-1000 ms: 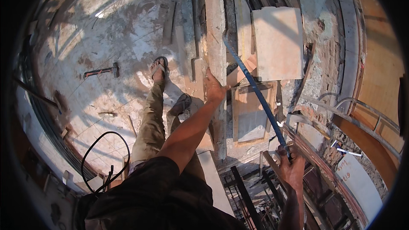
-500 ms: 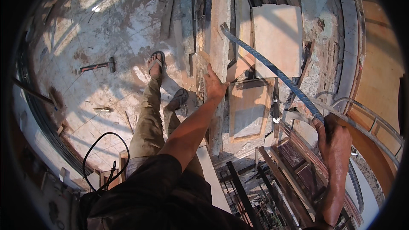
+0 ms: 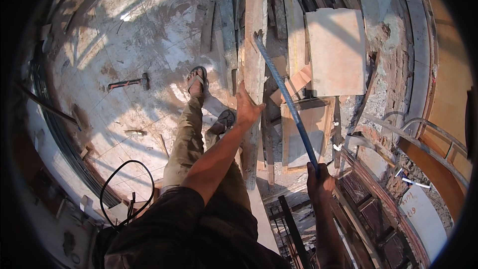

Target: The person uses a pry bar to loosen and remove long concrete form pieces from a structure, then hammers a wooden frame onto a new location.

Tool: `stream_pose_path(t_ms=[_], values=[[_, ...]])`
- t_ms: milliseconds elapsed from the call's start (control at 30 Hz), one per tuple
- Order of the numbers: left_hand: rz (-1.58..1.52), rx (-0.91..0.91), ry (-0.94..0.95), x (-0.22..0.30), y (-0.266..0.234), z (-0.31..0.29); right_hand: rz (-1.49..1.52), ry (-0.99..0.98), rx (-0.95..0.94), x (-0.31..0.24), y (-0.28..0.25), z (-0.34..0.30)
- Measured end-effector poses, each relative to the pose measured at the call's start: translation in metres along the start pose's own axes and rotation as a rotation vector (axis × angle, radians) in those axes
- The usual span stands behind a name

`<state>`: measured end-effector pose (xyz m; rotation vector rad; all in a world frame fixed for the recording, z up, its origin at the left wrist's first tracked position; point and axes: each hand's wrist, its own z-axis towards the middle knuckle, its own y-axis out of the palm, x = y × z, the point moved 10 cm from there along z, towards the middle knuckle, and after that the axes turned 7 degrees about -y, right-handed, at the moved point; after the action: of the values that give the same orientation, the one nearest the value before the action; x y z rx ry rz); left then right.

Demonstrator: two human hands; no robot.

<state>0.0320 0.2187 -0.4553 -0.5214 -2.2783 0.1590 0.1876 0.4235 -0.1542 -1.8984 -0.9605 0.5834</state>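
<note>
A long, pale wooden plank (image 3: 254, 7) runs away from me, with my left hand (image 3: 247, 110) gripping it across its near part, thumb on the right side. The other fingers of that hand are partly hidden. My right hand (image 3: 321, 182) is closed around the lower part of a ribbed steel pry bar (image 3: 291, 102). The bar slants up and to the left, and its forked claw end lies at the face of the plank, above my left hand. Whether the claw bites on anything there is too small to tell.
A hammer (image 3: 128, 82) lies on the dusty tiled floor (image 3: 164, 25) to the left. Right of the plank are a square board (image 3: 336, 52), a framed wooden panel (image 3: 307, 134) and stacked timber. A curved metal rail (image 3: 423, 144) stands at right; a black cable loop (image 3: 127, 189) is lower left.
My right hand has moved left and down, swinging the pry bar steeper. Its claw has stayed by the plank. My left hand remains on the plank, while the view has shifted slightly.
</note>
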Motion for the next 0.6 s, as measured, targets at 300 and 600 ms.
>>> stream_pose_path(t_ms=[300,600], values=[[-0.009,0.039,0.107,-0.007,-0.002,0.006,0.227,0.123,0.010,-0.019,0.086,-0.030],[-0.001,0.015,0.171,-0.007,0.003,0.009,0.160,0.179,0.051,0.005,0.183,-0.020]])
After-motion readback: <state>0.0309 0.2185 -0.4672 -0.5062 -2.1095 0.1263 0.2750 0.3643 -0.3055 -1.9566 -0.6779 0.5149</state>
